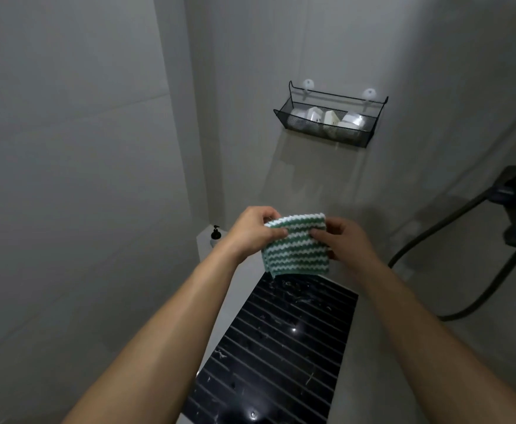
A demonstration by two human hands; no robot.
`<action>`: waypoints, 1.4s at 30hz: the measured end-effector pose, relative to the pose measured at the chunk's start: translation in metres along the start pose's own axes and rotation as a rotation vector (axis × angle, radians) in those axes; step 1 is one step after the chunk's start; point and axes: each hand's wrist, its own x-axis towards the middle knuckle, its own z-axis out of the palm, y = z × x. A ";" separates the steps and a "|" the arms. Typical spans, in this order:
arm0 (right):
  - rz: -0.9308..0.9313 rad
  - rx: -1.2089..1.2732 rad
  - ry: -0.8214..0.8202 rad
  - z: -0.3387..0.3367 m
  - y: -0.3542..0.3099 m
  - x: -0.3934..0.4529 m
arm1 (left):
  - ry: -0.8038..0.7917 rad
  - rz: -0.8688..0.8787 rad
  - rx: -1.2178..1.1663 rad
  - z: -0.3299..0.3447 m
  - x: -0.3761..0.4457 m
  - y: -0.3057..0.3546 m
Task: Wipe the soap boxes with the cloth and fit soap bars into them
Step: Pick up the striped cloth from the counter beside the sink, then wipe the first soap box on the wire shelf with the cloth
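At lower left of centre a pump bottle [215, 236] stands on a ledge; its label is too small to read. At mid-frame the left hand [255, 232] and right hand [344, 240] both pinch the top edge of the green-and-white striped cloth [296, 244], which hangs folded over the dark slatted mat [281, 347]. Judging by this, the cloth wants folding into a firm pad before wiping. At upper right, the soap boxes [330, 117] sit in the wire basket [327, 133], well apart; their print is illegible.
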 end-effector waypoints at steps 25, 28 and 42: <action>-0.058 -0.056 0.354 -0.013 -0.063 0.318 | -0.252 0.380 0.213 -0.048 0.387 0.014; -0.059 -0.116 0.374 -0.019 -0.074 0.345 | -0.255 0.401 0.196 -0.049 0.416 0.016; -0.150 -0.342 0.318 -0.070 -0.101 0.485 | -0.202 0.301 -0.019 -0.046 0.529 0.047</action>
